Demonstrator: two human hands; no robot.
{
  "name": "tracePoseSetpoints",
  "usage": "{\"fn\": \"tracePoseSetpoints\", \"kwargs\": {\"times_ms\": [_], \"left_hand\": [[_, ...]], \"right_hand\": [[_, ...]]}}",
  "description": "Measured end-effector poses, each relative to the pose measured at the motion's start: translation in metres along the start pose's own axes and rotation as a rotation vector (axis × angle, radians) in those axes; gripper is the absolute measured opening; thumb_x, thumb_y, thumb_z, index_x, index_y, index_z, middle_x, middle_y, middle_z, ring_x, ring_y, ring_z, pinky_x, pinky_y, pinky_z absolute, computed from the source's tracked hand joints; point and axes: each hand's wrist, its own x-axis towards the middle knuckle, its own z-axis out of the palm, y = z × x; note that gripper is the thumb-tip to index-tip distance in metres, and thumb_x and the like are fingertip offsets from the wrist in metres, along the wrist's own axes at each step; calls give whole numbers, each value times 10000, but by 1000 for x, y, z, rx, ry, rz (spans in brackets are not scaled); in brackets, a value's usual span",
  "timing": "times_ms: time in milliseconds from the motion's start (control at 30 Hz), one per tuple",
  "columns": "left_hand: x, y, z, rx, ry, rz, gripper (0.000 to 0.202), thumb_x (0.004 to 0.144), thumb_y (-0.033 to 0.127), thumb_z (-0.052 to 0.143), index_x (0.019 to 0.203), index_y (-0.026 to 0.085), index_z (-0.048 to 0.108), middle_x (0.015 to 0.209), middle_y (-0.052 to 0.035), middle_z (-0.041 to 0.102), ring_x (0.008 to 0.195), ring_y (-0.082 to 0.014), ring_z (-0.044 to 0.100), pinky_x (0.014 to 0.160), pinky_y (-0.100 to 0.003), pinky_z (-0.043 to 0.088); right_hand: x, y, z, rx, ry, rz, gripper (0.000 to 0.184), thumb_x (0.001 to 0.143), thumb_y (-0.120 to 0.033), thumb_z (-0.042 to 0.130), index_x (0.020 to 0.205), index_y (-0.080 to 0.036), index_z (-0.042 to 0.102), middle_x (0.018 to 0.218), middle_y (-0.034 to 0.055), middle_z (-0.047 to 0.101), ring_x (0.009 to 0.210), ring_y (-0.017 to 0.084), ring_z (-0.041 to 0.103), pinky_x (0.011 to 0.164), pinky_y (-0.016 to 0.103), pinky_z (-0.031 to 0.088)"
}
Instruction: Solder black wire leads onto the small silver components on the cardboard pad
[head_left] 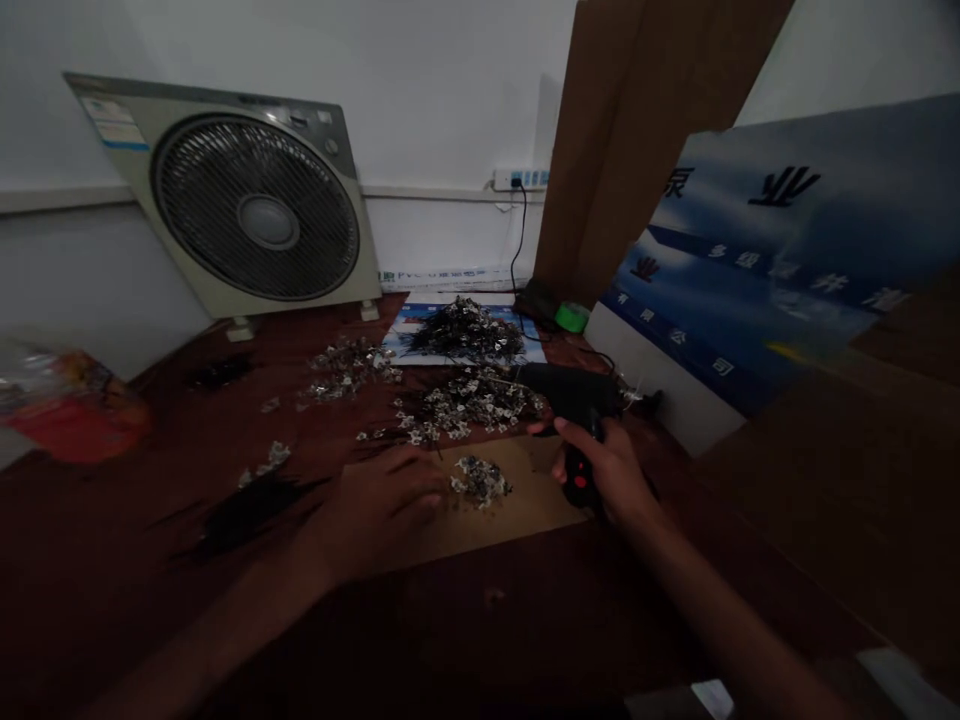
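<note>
My right hand (611,465) is wrapped round the grip of a black glue gun (574,390), a pistol-shaped tool with a red spot low on its handle. Its thin nozzle points left, over a heap of small silvery metal pieces and black strands (472,400). On the cardboard sheet (420,545) lies my left hand (397,490), its fingers loosely bent and a little apart, with nothing visible in them. Just right of those fingertips is a small pile of metal pieces (480,482). Dim light and blur hide the fine detail.
A box fan (266,215) stands at the back left. Behind the heap, a larger pile of black strands (465,330) rests on a printed sheet. Green tape (572,317), a power strip (521,180) and printed cartons (750,260) are right. A red bag (79,415) lies left.
</note>
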Motion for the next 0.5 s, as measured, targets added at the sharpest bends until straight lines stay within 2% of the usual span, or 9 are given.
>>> {"fn": "tracePoseSetpoints", "kwargs": {"times_ms": [33,100,200,367,500], "left_hand": [[10,-10,7,-4,-40,5,265,1096,401,582,1288,311,740,1312,-42,704,1119,-209,710,952,-361,596],[25,-23,20,-13,-85,60,266,1113,360,550,1294,296,733,1286,-49,703,1147,-202,695,977,-343,569],[35,-28,33,15,-90,131,264,1127,326,510,1239,247,736,1209,-62,712,1118,-205,680,960,-345,544],[32,-28,33,98,-19,170,207,1093,254,526,1095,204,727,1112,-66,721,1035,-207,679,898,-344,543],[20,-32,26,273,76,172,207,1067,244,523,1006,191,714,1034,-67,726,977,-233,683,850,-371,548]], "right_hand": [[0,1,0,1,0,-1,240,1061,-376,734,1023,-139,747,632,-72,638,433,81,568,422,196,476],[1,3,0,-4,4,-2,244,1052,-383,739,1018,-141,746,672,-59,668,449,83,581,437,204,493],[2,3,-1,-39,16,7,275,1031,-415,757,1001,-142,752,697,-43,700,461,88,599,444,210,491],[-2,-2,-1,-116,32,61,336,1011,-469,750,966,-138,778,553,-58,641,429,103,576,430,216,448],[-7,-10,2,-159,66,106,370,973,-490,754,988,-123,796,539,-6,680,442,125,584,426,222,419]]}}
